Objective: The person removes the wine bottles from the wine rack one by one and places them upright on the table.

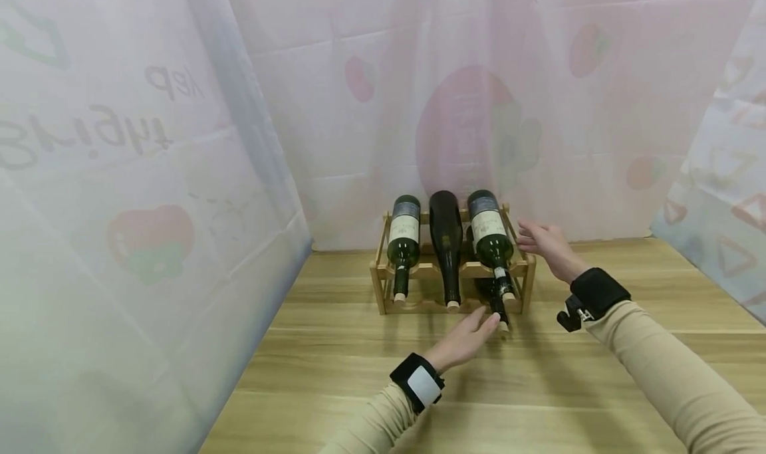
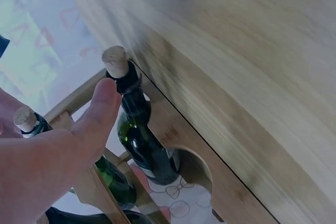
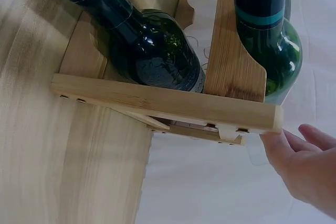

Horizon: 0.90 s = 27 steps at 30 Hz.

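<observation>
A two-tier wooden wine rack [image 1: 526,284] holds three corked bottles on top: a labelled green bottle [image 1: 404,229] at left, a dark unlabelled bottle [image 1: 445,231] in the middle, and another labelled green bottle [image 1: 487,223] at right. Below the right one lies a lower green bottle [image 2: 142,148], its neck jutting from the front. My left hand [image 1: 463,343] is beside that neck, fingers extended; in the left wrist view the thumb overlaps the neck just under the cork [image 2: 115,61]. Beside the rack's upper right side, my right hand [image 1: 550,246] has its fingers stretched out, fingertips close to the frame.
The rack stands on a wood-grain table [image 1: 335,374] near its back edge. A printed curtain [image 1: 371,128] hangs behind it, with more printed sheets at left [image 1: 149,308] and right [image 1: 727,175].
</observation>
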Each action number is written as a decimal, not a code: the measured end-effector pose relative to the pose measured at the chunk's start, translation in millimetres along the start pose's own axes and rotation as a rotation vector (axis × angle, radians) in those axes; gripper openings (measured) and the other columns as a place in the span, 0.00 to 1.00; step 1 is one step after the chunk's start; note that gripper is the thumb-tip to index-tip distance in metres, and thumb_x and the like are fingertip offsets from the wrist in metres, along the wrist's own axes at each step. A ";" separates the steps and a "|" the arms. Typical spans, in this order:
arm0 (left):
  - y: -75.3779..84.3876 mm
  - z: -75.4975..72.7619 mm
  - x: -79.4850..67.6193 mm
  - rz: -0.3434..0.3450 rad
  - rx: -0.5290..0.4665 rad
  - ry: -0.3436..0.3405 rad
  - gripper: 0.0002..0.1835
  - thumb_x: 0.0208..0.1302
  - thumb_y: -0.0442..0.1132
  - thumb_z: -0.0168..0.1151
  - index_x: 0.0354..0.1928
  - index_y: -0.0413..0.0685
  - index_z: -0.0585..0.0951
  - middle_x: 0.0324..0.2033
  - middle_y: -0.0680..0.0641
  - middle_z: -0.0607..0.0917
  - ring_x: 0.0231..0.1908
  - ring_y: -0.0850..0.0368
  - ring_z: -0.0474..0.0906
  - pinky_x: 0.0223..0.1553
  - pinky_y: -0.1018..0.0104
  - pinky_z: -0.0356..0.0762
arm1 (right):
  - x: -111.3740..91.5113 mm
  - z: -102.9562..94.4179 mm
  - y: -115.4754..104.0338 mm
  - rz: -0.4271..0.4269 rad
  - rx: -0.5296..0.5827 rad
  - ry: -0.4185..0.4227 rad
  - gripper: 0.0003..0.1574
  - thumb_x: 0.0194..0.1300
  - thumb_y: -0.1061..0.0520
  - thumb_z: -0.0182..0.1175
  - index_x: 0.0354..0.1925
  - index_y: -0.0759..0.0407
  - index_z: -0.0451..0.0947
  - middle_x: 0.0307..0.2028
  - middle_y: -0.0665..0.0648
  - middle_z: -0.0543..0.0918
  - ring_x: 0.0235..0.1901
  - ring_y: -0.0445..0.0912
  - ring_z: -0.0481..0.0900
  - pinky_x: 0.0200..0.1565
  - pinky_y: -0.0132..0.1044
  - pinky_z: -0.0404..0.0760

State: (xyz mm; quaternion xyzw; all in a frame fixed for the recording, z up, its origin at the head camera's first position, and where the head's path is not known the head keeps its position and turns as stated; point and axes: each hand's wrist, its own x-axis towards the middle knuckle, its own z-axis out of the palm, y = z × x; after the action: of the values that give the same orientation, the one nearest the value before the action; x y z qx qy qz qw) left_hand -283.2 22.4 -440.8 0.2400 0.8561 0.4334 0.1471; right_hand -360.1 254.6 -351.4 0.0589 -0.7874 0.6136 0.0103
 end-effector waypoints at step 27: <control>16.6 11.8 15.0 0.004 -0.263 0.192 0.35 0.75 0.60 0.38 0.72 0.41 0.58 0.66 0.39 0.70 0.64 0.46 0.71 0.62 0.52 0.72 | 5.3 8.1 -1.9 0.027 -0.035 0.017 0.51 0.74 0.34 0.38 0.73 0.73 0.44 0.70 0.76 0.56 0.67 0.66 0.62 0.67 0.52 0.67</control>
State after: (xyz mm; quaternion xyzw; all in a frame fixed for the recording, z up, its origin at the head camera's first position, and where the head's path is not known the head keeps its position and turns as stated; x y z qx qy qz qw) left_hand -285.6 46.8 -434.8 0.1781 0.8016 0.5629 0.0940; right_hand -364.7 245.9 -351.1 0.0430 -0.7987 0.6002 0.0097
